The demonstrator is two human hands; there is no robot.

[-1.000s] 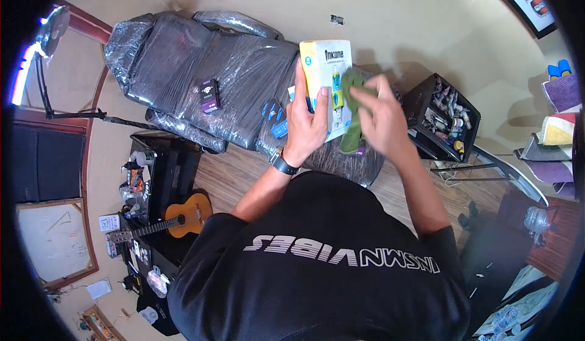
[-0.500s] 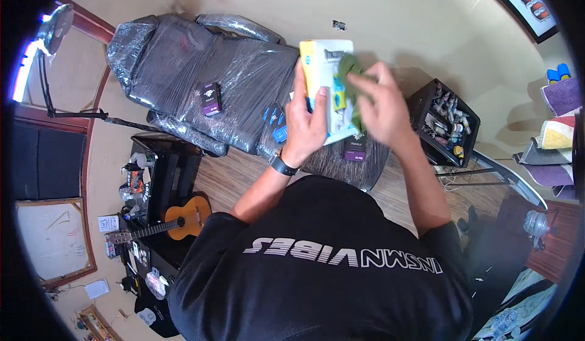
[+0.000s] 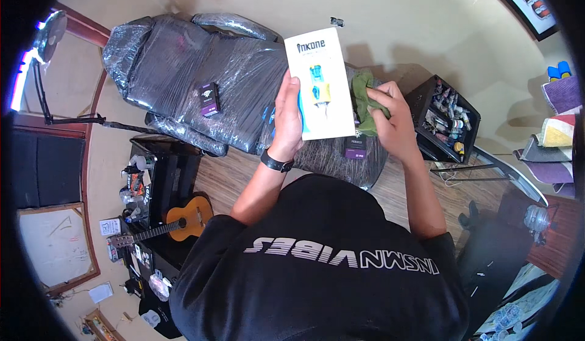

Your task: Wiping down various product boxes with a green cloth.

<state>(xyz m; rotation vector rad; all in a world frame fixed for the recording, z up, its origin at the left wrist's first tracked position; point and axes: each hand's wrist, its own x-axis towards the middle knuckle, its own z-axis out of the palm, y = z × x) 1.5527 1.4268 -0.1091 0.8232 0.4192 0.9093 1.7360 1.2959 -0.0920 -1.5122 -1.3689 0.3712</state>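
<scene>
My left hand (image 3: 287, 121) grips a white box (image 3: 338, 106) by its left side, holding it up over the chair. The box front carries a small blue and yellow picture of a cartridge-like item. A green cloth (image 3: 364, 100) is bunched in my right hand (image 3: 393, 118), close to the box's right edge. Whether the cloth touches the box I cannot tell. Behind and below, a black and purple box (image 3: 356, 147) lies on the chair's end, partly covered by the cloth. Blue items beside my left wrist are mostly hidden.
A plastic-wrapped reclining chair (image 3: 164, 67) spans the middle, with another black and purple box (image 3: 209, 99) on it. To the right stands a black tray (image 3: 451, 118) full of tubes and bottles. A guitar (image 3: 189, 219) leans by a black desk at left; towels (image 3: 557, 134) hang far right.
The white box has turned to show its front more squarely, its yellow side now out of sight. My right hand and the cloth have moved off its face to the right edge.
</scene>
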